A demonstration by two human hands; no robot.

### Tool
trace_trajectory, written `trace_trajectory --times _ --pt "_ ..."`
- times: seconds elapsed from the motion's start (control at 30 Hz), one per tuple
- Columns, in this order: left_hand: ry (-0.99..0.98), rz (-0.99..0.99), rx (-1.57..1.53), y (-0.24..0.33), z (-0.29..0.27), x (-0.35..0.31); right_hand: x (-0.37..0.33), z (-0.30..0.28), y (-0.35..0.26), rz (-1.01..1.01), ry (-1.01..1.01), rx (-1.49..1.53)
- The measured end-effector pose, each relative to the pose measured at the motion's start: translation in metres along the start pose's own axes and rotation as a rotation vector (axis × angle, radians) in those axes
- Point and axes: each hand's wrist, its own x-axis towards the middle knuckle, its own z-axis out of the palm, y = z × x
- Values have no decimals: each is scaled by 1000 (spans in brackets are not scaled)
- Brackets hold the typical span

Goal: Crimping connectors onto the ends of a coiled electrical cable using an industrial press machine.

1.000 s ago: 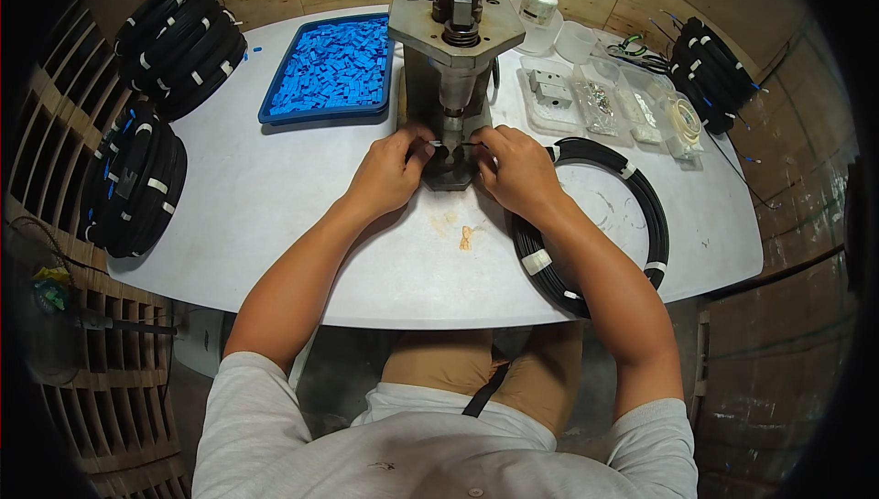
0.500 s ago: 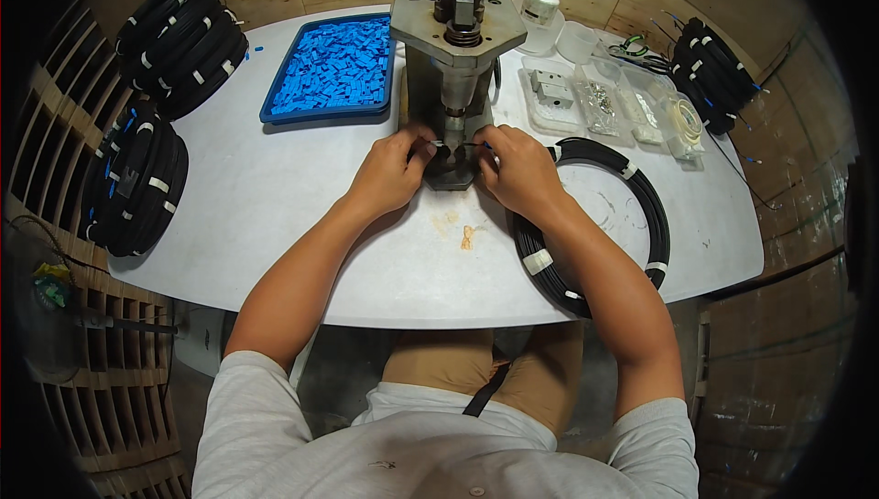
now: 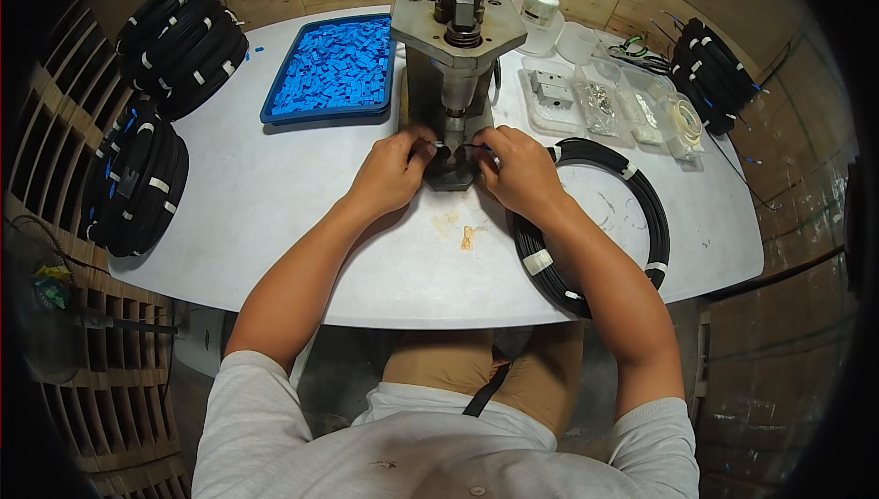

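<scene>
My left hand [image 3: 392, 169] is closed in a pinch at the left side of the metal bench press [image 3: 458, 55]. A tiny pale, metallic-looking tip shows at its fingertips, too small to name. On the other side of the press's lower tooling [image 3: 454, 128], my right hand [image 3: 520, 168] pinches the end of a thin black cable [image 3: 471, 145], which points toward the tooling. Under my right forearm lies a coil of black cable [image 3: 657, 215], bound with white tape. The fingers partly hide what lies at the press point.
A blue tray [image 3: 325, 116] full of small blue plastic pieces stands left of the press. More black cable coils [image 3: 188, 41] sit at the far left, others [image 3: 710, 69] at the far right. A white bottle [image 3: 540, 6] and clear containers [image 3: 554, 119] with small parts are behind my right hand.
Both hands stay at the press in nearly the same place. The fingers of my right hand have shifted very slightly around the cable end.
</scene>
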Motion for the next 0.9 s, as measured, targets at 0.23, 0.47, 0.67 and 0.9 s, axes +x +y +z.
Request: trace_trajectory --times 0.23,0.47,0.67,0.9 --pt "-6 -4 -4 -2 0 0 0 3 3 -14 9 -4" --pt "-7 -5 -6 0 -1 0 0 2 2 -5 2 -2" --pt "-11 -23 -6 2 -1 0 0 0 1 7 -7 -10" --pt "28 -21 -52 -2 4 0 1 1 2 36 -6 51"
